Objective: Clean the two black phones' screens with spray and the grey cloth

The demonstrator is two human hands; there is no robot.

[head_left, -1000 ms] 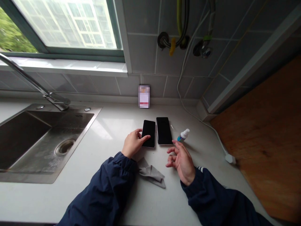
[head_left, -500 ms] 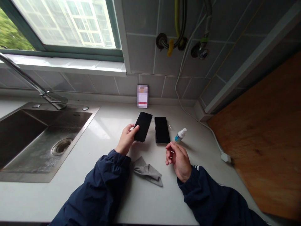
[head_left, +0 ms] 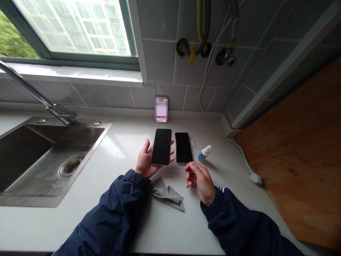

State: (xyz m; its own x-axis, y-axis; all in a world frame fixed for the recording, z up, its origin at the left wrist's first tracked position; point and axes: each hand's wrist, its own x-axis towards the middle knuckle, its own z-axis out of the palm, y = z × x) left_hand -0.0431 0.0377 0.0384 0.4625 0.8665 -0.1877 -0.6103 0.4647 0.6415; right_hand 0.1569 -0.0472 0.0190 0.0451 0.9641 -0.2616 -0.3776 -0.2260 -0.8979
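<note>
A black-screened smartphone [head_left: 161, 146] rests face up across the palm of my left hand [head_left: 144, 161]. The thumb points up along its left side, while fingertips curl out from beneath its right edge. My right hand [head_left: 201, 181] hovers over the counter, fingers loosely bent and slightly apart, with nothing visible in them. Just beyond it lies a second dark smartphone [head_left: 183, 147], flat on the counter. A small spray bottle [head_left: 204, 153] with a white top and blue label stands to that phone's right. Between my forearms is a crumpled grey cloth [head_left: 167, 195].
A steel sink [head_left: 99, 142] with a chrome faucet [head_left: 61, 113] is set into the white counter [head_left: 170, 231] on the left. An upright blurred card or screen [head_left: 161, 109] leans by the tiled wall. A white cable [head_left: 226, 137] runs to a plug [head_left: 255, 178] near the wooden panel [head_left: 298, 160].
My left hand has turned palm up under the phone, its thumb off the screen. The phone has swung more upright and squarely towards me. My right hand has shifted slightly left.
</note>
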